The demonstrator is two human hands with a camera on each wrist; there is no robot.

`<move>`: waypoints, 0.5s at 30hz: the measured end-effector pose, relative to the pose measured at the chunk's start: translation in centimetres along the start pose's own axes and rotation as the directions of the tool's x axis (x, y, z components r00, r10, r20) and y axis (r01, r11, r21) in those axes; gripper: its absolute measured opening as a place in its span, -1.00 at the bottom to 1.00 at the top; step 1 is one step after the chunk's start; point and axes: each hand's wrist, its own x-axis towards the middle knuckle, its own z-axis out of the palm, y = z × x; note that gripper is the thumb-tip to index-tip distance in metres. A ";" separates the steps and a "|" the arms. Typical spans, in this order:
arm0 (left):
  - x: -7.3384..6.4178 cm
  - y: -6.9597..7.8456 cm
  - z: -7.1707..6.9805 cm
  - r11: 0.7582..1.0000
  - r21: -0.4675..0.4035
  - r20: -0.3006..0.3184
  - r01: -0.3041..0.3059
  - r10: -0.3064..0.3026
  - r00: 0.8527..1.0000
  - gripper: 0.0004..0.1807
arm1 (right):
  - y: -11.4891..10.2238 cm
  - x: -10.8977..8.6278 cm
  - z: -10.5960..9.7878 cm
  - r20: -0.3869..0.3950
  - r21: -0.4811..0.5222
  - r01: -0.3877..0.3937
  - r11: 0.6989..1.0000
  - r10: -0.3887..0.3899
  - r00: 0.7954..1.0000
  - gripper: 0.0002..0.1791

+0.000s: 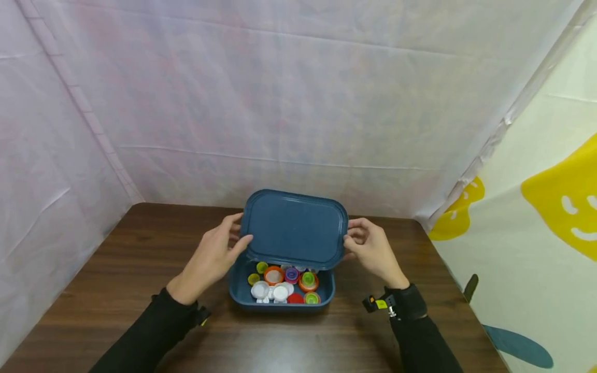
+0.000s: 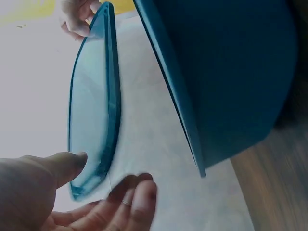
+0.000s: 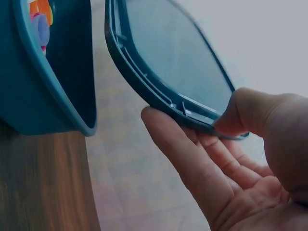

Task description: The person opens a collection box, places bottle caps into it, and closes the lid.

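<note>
A dark blue lid [image 1: 295,226] is held tilted above the back of a matching blue box [image 1: 282,306]. My left hand [image 1: 213,257] holds the lid's left end, thumb over its face and fingers curved round the edge. At the opposite end my right hand [image 1: 371,248] pinches the lid, with thumb [image 3: 236,118] on one side and fingers underneath. Inside the box lie several small round pieces: white caps [image 1: 280,293], orange rings [image 1: 273,275], a purple one [image 1: 292,274], a red one [image 1: 296,298] and green ones [image 1: 312,298].
The box stands on a dark wooden table [image 1: 140,290]. Close behind the table's far edge hangs a pale cloth [image 1: 280,103]. At the right is another cloth with yellow smiling shapes [image 1: 569,202]. Black bands circle both wrists.
</note>
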 end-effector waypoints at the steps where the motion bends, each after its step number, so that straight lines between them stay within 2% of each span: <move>1: -0.1 -0.1 -0.1 1.000 0.004 -0.014 -0.015 0.015 1.000 -0.30 | 0.0 0.0 0.1 0.022 0.010 0.004 1.000 -0.005 1.000 -0.60; 5: -0.4 -0.3 -0.7 0.996 0.003 -0.068 -0.092 0.092 0.993 -0.42 | -0.1 0.0 0.3 0.070 0.038 0.017 0.999 -0.020 0.997 -0.63; 11: -0.9 0.4 -1.7 0.984 -0.005 -0.137 -0.177 0.175 0.975 -0.62 | 0.0 -0.2 0.4 0.057 0.022 0.044 0.999 -0.045 0.997 -0.66; 13: -1.0 0.8 -2.0 0.977 0.006 -0.163 -0.213 0.211 0.964 -0.65 | -0.1 -0.2 0.3 0.045 0.011 0.062 0.998 -0.062 0.997 -0.69; 15: -1.2 1.1 -2.3 0.964 0.028 -0.192 -0.264 0.264 0.945 -0.65 | -0.2 -0.1 0.2 0.034 0.009 0.078 0.997 -0.078 0.996 -0.73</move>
